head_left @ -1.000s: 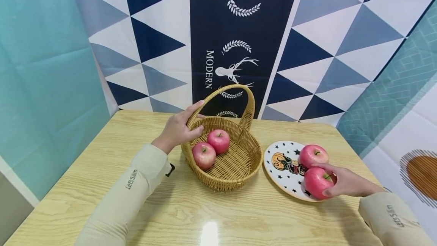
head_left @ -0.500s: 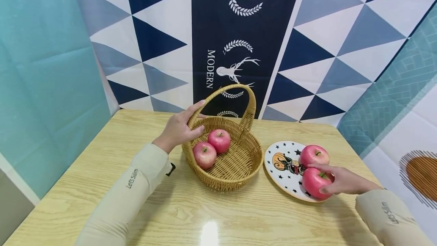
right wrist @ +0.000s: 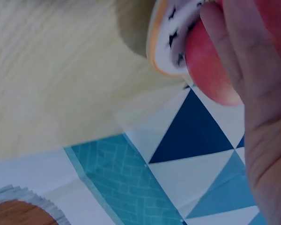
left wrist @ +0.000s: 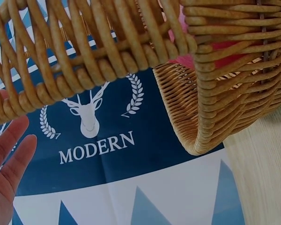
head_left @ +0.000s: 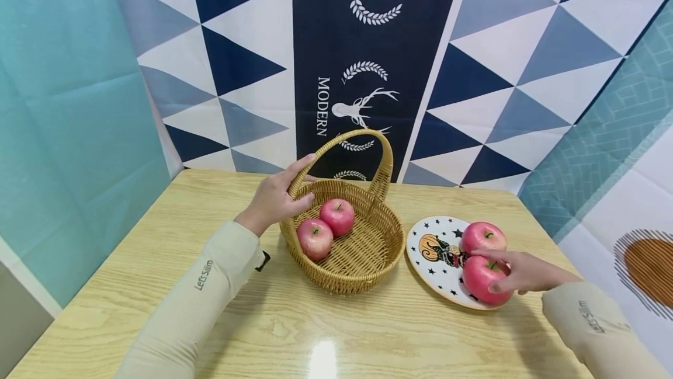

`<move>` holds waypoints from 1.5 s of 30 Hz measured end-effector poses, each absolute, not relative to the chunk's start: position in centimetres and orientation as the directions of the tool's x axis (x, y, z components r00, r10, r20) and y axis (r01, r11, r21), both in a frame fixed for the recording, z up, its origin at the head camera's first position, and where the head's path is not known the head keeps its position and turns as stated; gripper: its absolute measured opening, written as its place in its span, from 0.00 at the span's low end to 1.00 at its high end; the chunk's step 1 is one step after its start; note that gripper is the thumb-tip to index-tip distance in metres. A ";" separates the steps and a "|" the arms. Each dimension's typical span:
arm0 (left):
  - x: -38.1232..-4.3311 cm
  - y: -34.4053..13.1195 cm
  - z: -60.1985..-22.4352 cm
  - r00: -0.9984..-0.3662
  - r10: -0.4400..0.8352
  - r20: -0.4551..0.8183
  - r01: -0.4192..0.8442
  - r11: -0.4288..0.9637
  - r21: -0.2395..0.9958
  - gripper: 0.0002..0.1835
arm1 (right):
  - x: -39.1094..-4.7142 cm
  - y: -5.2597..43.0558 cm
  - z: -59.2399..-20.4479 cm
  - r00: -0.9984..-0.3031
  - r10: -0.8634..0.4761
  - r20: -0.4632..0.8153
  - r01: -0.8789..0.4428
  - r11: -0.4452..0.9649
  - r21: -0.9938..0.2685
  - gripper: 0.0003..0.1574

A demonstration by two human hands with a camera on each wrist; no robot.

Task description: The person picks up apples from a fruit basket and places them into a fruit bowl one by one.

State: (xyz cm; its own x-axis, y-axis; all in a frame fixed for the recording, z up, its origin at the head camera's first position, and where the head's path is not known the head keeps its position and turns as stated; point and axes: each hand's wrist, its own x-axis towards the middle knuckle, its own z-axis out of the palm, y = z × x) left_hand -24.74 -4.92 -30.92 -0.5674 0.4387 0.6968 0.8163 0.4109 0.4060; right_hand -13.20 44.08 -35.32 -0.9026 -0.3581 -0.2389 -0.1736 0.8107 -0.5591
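Note:
My left hand (head_left: 276,198) holds the left base of the handle of a wicker basket (head_left: 386,271), thumb on the inner side and the other fingers partly hidden behind. Two pink-red apples lie against each other in the basket's left half: a front apple (head_left: 315,240) and a rear apple (head_left: 337,217). On the right, my right hand (head_left: 528,274) grips the nearer apple (head_left: 481,278) on a star-patterned plate (head_left: 428,250). Its thumb is on the near side and its fingers lie across the top. Just behind, another apple (head_left: 482,236) rests on the plate.
The wooden table (head_left: 294,332) bears the basket at its middle and the plate to the right. A patterned cloth (head_left: 247,75) hangs behind the table's back edge. The basket's tall handle (head_left: 386,163) arches above its rim.
My right hand and the nearer apple have shifted slightly left, the apple staying over the plate. The left hand and the basket stay in place.

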 end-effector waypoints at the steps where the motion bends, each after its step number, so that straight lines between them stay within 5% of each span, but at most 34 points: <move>1: -24.7 -4.9 -30.9 -0.568 0.438 0.697 0.816 0.411 0.406 0.36 | -13.3 44.0 -35.1 -0.906 -0.341 -0.250 -0.162 0.825 -0.541 0.42; 6: -24.7 -4.9 -30.8 -0.557 0.444 0.702 0.823 0.403 0.399 0.36 | -13.6 43.7 -34.0 -0.909 -0.330 -0.253 -0.161 0.841 -0.516 0.43; 14: -24.6 -5.1 -30.7 -0.554 0.435 0.710 0.825 0.398 0.400 0.36 | -14.8 42.3 -32.0 -0.916 -0.395 -0.074 -0.331 0.847 -0.415 0.37; 23: -24.6 -5.2 -30.7 -0.556 0.433 0.710 0.825 0.396 0.404 0.36 | -15.6 39.5 -30.4 -0.923 -0.378 0.067 -0.358 0.787 -0.503 0.39; 45: -24.3 -4.7 -30.8 -0.592 0.424 0.685 0.794 0.455 0.404 0.35 | -19.2 34.6 -30.6 -0.905 -0.413 0.098 -0.398 0.746 -0.533 0.46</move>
State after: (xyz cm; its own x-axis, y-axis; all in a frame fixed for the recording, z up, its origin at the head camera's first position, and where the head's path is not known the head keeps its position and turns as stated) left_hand -24.29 -4.71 -30.83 -0.5921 0.4245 0.6850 0.7935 0.4554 0.4037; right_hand -19.23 34.59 -30.57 -0.9053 -0.4133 0.0977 -0.3982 0.7463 -0.5334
